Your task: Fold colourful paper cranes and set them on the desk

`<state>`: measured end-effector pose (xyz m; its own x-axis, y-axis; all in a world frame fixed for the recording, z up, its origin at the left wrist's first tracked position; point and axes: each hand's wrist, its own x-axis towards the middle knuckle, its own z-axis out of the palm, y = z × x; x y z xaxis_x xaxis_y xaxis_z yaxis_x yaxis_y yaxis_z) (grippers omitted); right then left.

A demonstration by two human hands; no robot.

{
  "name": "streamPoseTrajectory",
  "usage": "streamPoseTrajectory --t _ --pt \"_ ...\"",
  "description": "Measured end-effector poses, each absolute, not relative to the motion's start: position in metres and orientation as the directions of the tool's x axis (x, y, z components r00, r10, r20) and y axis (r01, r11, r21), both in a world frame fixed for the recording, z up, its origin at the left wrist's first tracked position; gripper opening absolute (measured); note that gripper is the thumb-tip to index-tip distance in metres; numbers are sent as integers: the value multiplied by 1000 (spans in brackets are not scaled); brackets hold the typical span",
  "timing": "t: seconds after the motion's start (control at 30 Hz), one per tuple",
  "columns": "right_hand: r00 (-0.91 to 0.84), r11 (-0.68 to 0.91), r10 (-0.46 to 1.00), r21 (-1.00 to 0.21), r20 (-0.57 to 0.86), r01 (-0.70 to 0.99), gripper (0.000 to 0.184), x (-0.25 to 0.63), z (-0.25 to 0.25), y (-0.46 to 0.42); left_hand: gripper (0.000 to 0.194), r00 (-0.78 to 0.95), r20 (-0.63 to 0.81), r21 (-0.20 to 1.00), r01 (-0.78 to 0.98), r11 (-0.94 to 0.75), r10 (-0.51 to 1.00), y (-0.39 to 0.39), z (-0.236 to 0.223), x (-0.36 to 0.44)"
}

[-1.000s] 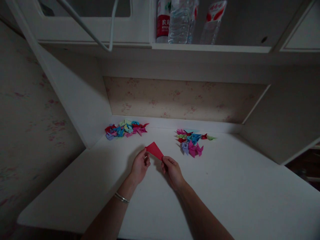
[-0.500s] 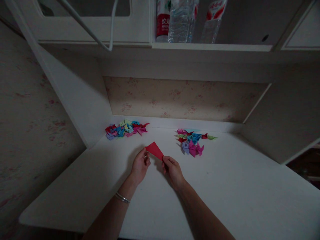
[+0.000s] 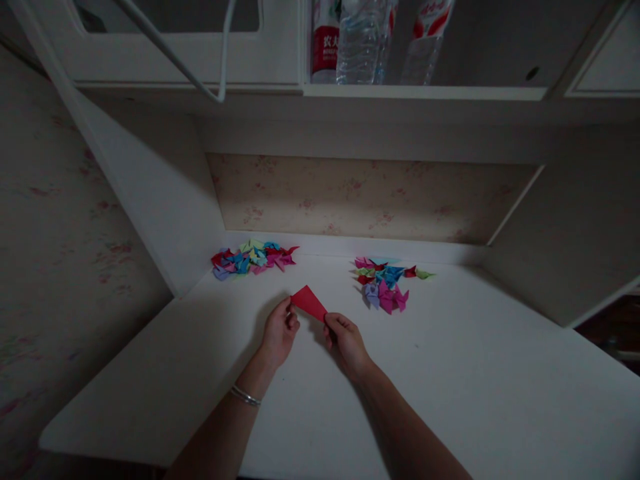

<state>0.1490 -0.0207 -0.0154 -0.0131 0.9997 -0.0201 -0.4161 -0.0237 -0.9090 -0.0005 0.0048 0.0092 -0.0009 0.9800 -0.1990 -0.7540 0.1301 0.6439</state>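
Observation:
A folded piece of red paper [image 3: 309,303], roughly a kite or triangle in outline, is held up over the white desk between both hands. My left hand [image 3: 281,330] pinches its left corner between thumb and fingers; a silver bangle is on that wrist. At the paper's lower right tip, my right hand [image 3: 346,340] grips with thumb on top and fingers curled beneath. Beyond the hands, a pile of colourful folded paper pieces [image 3: 255,259] lies at the back left. A second group of folded paper figures [image 3: 384,283] lies to the right.
The white desk [image 3: 465,373] meets a side panel [image 3: 145,180] on the left and a floral back panel [image 3: 350,197]. Overhead, a shelf holds plastic bottles [image 3: 360,47]. A white cable [image 3: 200,83] hangs from the upper left.
The red paper has tilted very slightly, its top corner a little lower and further left. Both hands keep their grip almost in place.

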Motion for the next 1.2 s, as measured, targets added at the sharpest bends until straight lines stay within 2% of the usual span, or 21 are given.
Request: streamPoseTrajectory --t 0.57,0.7,0.8,0.93,1.2 --pt "-30 -32 999 -908 -22 -417 31 148 -10 -24 21 10 -187 626 -769 127 982 5 9 -2" --pt "-15 -22 1000 -913 -18 -408 39 148 -9 -24 20 28 -175 611 -781 131 984 4 9 -3" --pt "23 -7 1000 -893 -19 -449 44 148 -10 -23 20 27 -181 611 -780 134 983 3 9 -3" --pt "80 26 997 -840 -20 -542 40 149 -9 -21 21 -10 -186 634 -765 112 983 5 8 -2" --pt "174 16 976 -755 -131 -655 34 155 -9 -17 31 -91 -237 705 -701 107 967 6 4 -3"
